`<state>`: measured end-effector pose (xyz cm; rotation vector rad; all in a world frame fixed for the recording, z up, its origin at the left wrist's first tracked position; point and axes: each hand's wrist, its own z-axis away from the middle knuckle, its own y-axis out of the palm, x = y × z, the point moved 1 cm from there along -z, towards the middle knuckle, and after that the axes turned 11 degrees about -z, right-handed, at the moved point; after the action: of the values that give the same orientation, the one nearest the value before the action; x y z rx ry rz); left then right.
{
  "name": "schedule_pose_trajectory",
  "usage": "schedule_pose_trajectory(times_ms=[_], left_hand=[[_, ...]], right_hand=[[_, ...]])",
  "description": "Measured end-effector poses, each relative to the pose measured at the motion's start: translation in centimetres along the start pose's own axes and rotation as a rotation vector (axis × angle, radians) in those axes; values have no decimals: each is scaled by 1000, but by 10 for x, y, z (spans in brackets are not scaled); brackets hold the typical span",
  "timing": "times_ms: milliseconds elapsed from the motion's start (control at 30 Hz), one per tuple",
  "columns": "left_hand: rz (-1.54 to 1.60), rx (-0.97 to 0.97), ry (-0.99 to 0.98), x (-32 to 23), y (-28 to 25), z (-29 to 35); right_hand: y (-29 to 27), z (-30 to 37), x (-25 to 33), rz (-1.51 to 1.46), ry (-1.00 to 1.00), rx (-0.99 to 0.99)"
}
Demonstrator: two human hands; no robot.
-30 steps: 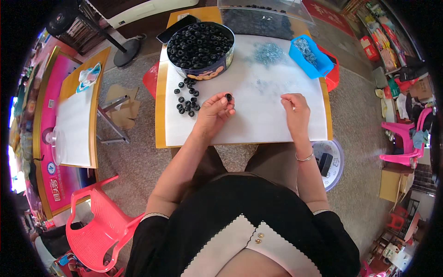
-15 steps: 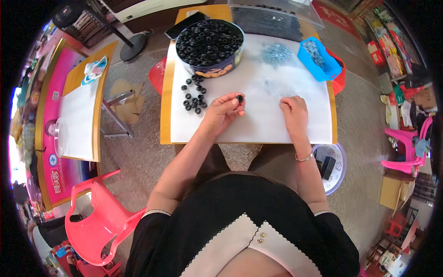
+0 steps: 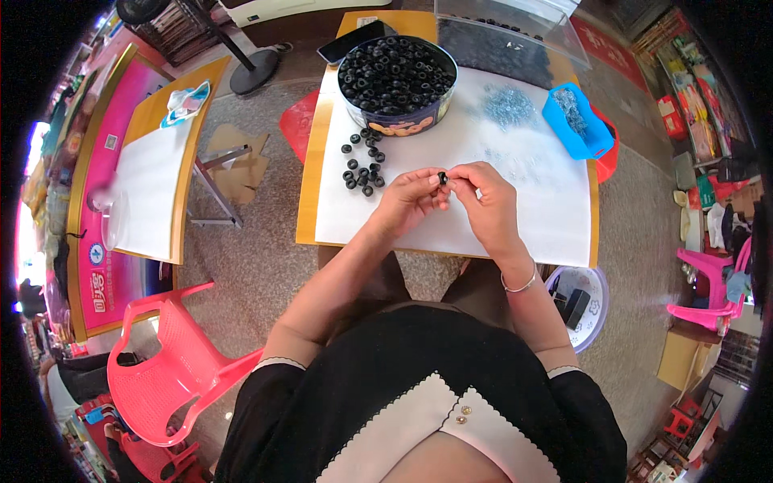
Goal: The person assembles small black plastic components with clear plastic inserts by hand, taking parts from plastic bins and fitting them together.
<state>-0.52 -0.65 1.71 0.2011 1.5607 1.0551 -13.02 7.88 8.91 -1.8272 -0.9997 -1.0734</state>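
Observation:
Above the white-covered table (image 3: 338,217), my left hand (image 3: 405,203) pinches a small black ring-shaped piece (image 3: 442,179) between thumb and forefinger. The fingertips of my right hand (image 3: 491,208) are pressed together against that piece from the right; whatever they hold is too small to make out. Left of my hands lie several loose black ring pieces (image 3: 367,173). Behind them stands a round tin (image 3: 435,119) heaped with more of the same. A scattered pile of small clear bluish pieces (image 3: 509,106) lies beyond my right hand.
A blue tray (image 3: 594,145) with clear pieces sits at the right edge, over a red container (image 3: 609,167). A phone (image 3: 342,47) and a transparent bin (image 3: 491,56) are at the back. Below right is a round basin (image 3: 594,310); a pink chair (image 3: 173,354) stands left.
My right hand has moved left from the table and now meets the black ring piece at my left fingertips. The whole view has shifted slightly.

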Motion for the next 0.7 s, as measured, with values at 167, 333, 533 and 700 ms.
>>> schedule_pose_trajectory(times_ms=[167, 333, 533, 700], left_hand=[[-54, 6, -10, 2, -2, 1], [-59, -11, 11, 1, 3, 2], [52, -49, 35, 1, -5, 1], [25, -139, 37, -2, 1, -1]], right_hand=[[0, 0, 1, 84, -15, 16], [-1, 0, 0, 168, -68, 67], [2, -15, 5, 163, -87, 69], [-9, -92, -6, 417, -284, 48]])
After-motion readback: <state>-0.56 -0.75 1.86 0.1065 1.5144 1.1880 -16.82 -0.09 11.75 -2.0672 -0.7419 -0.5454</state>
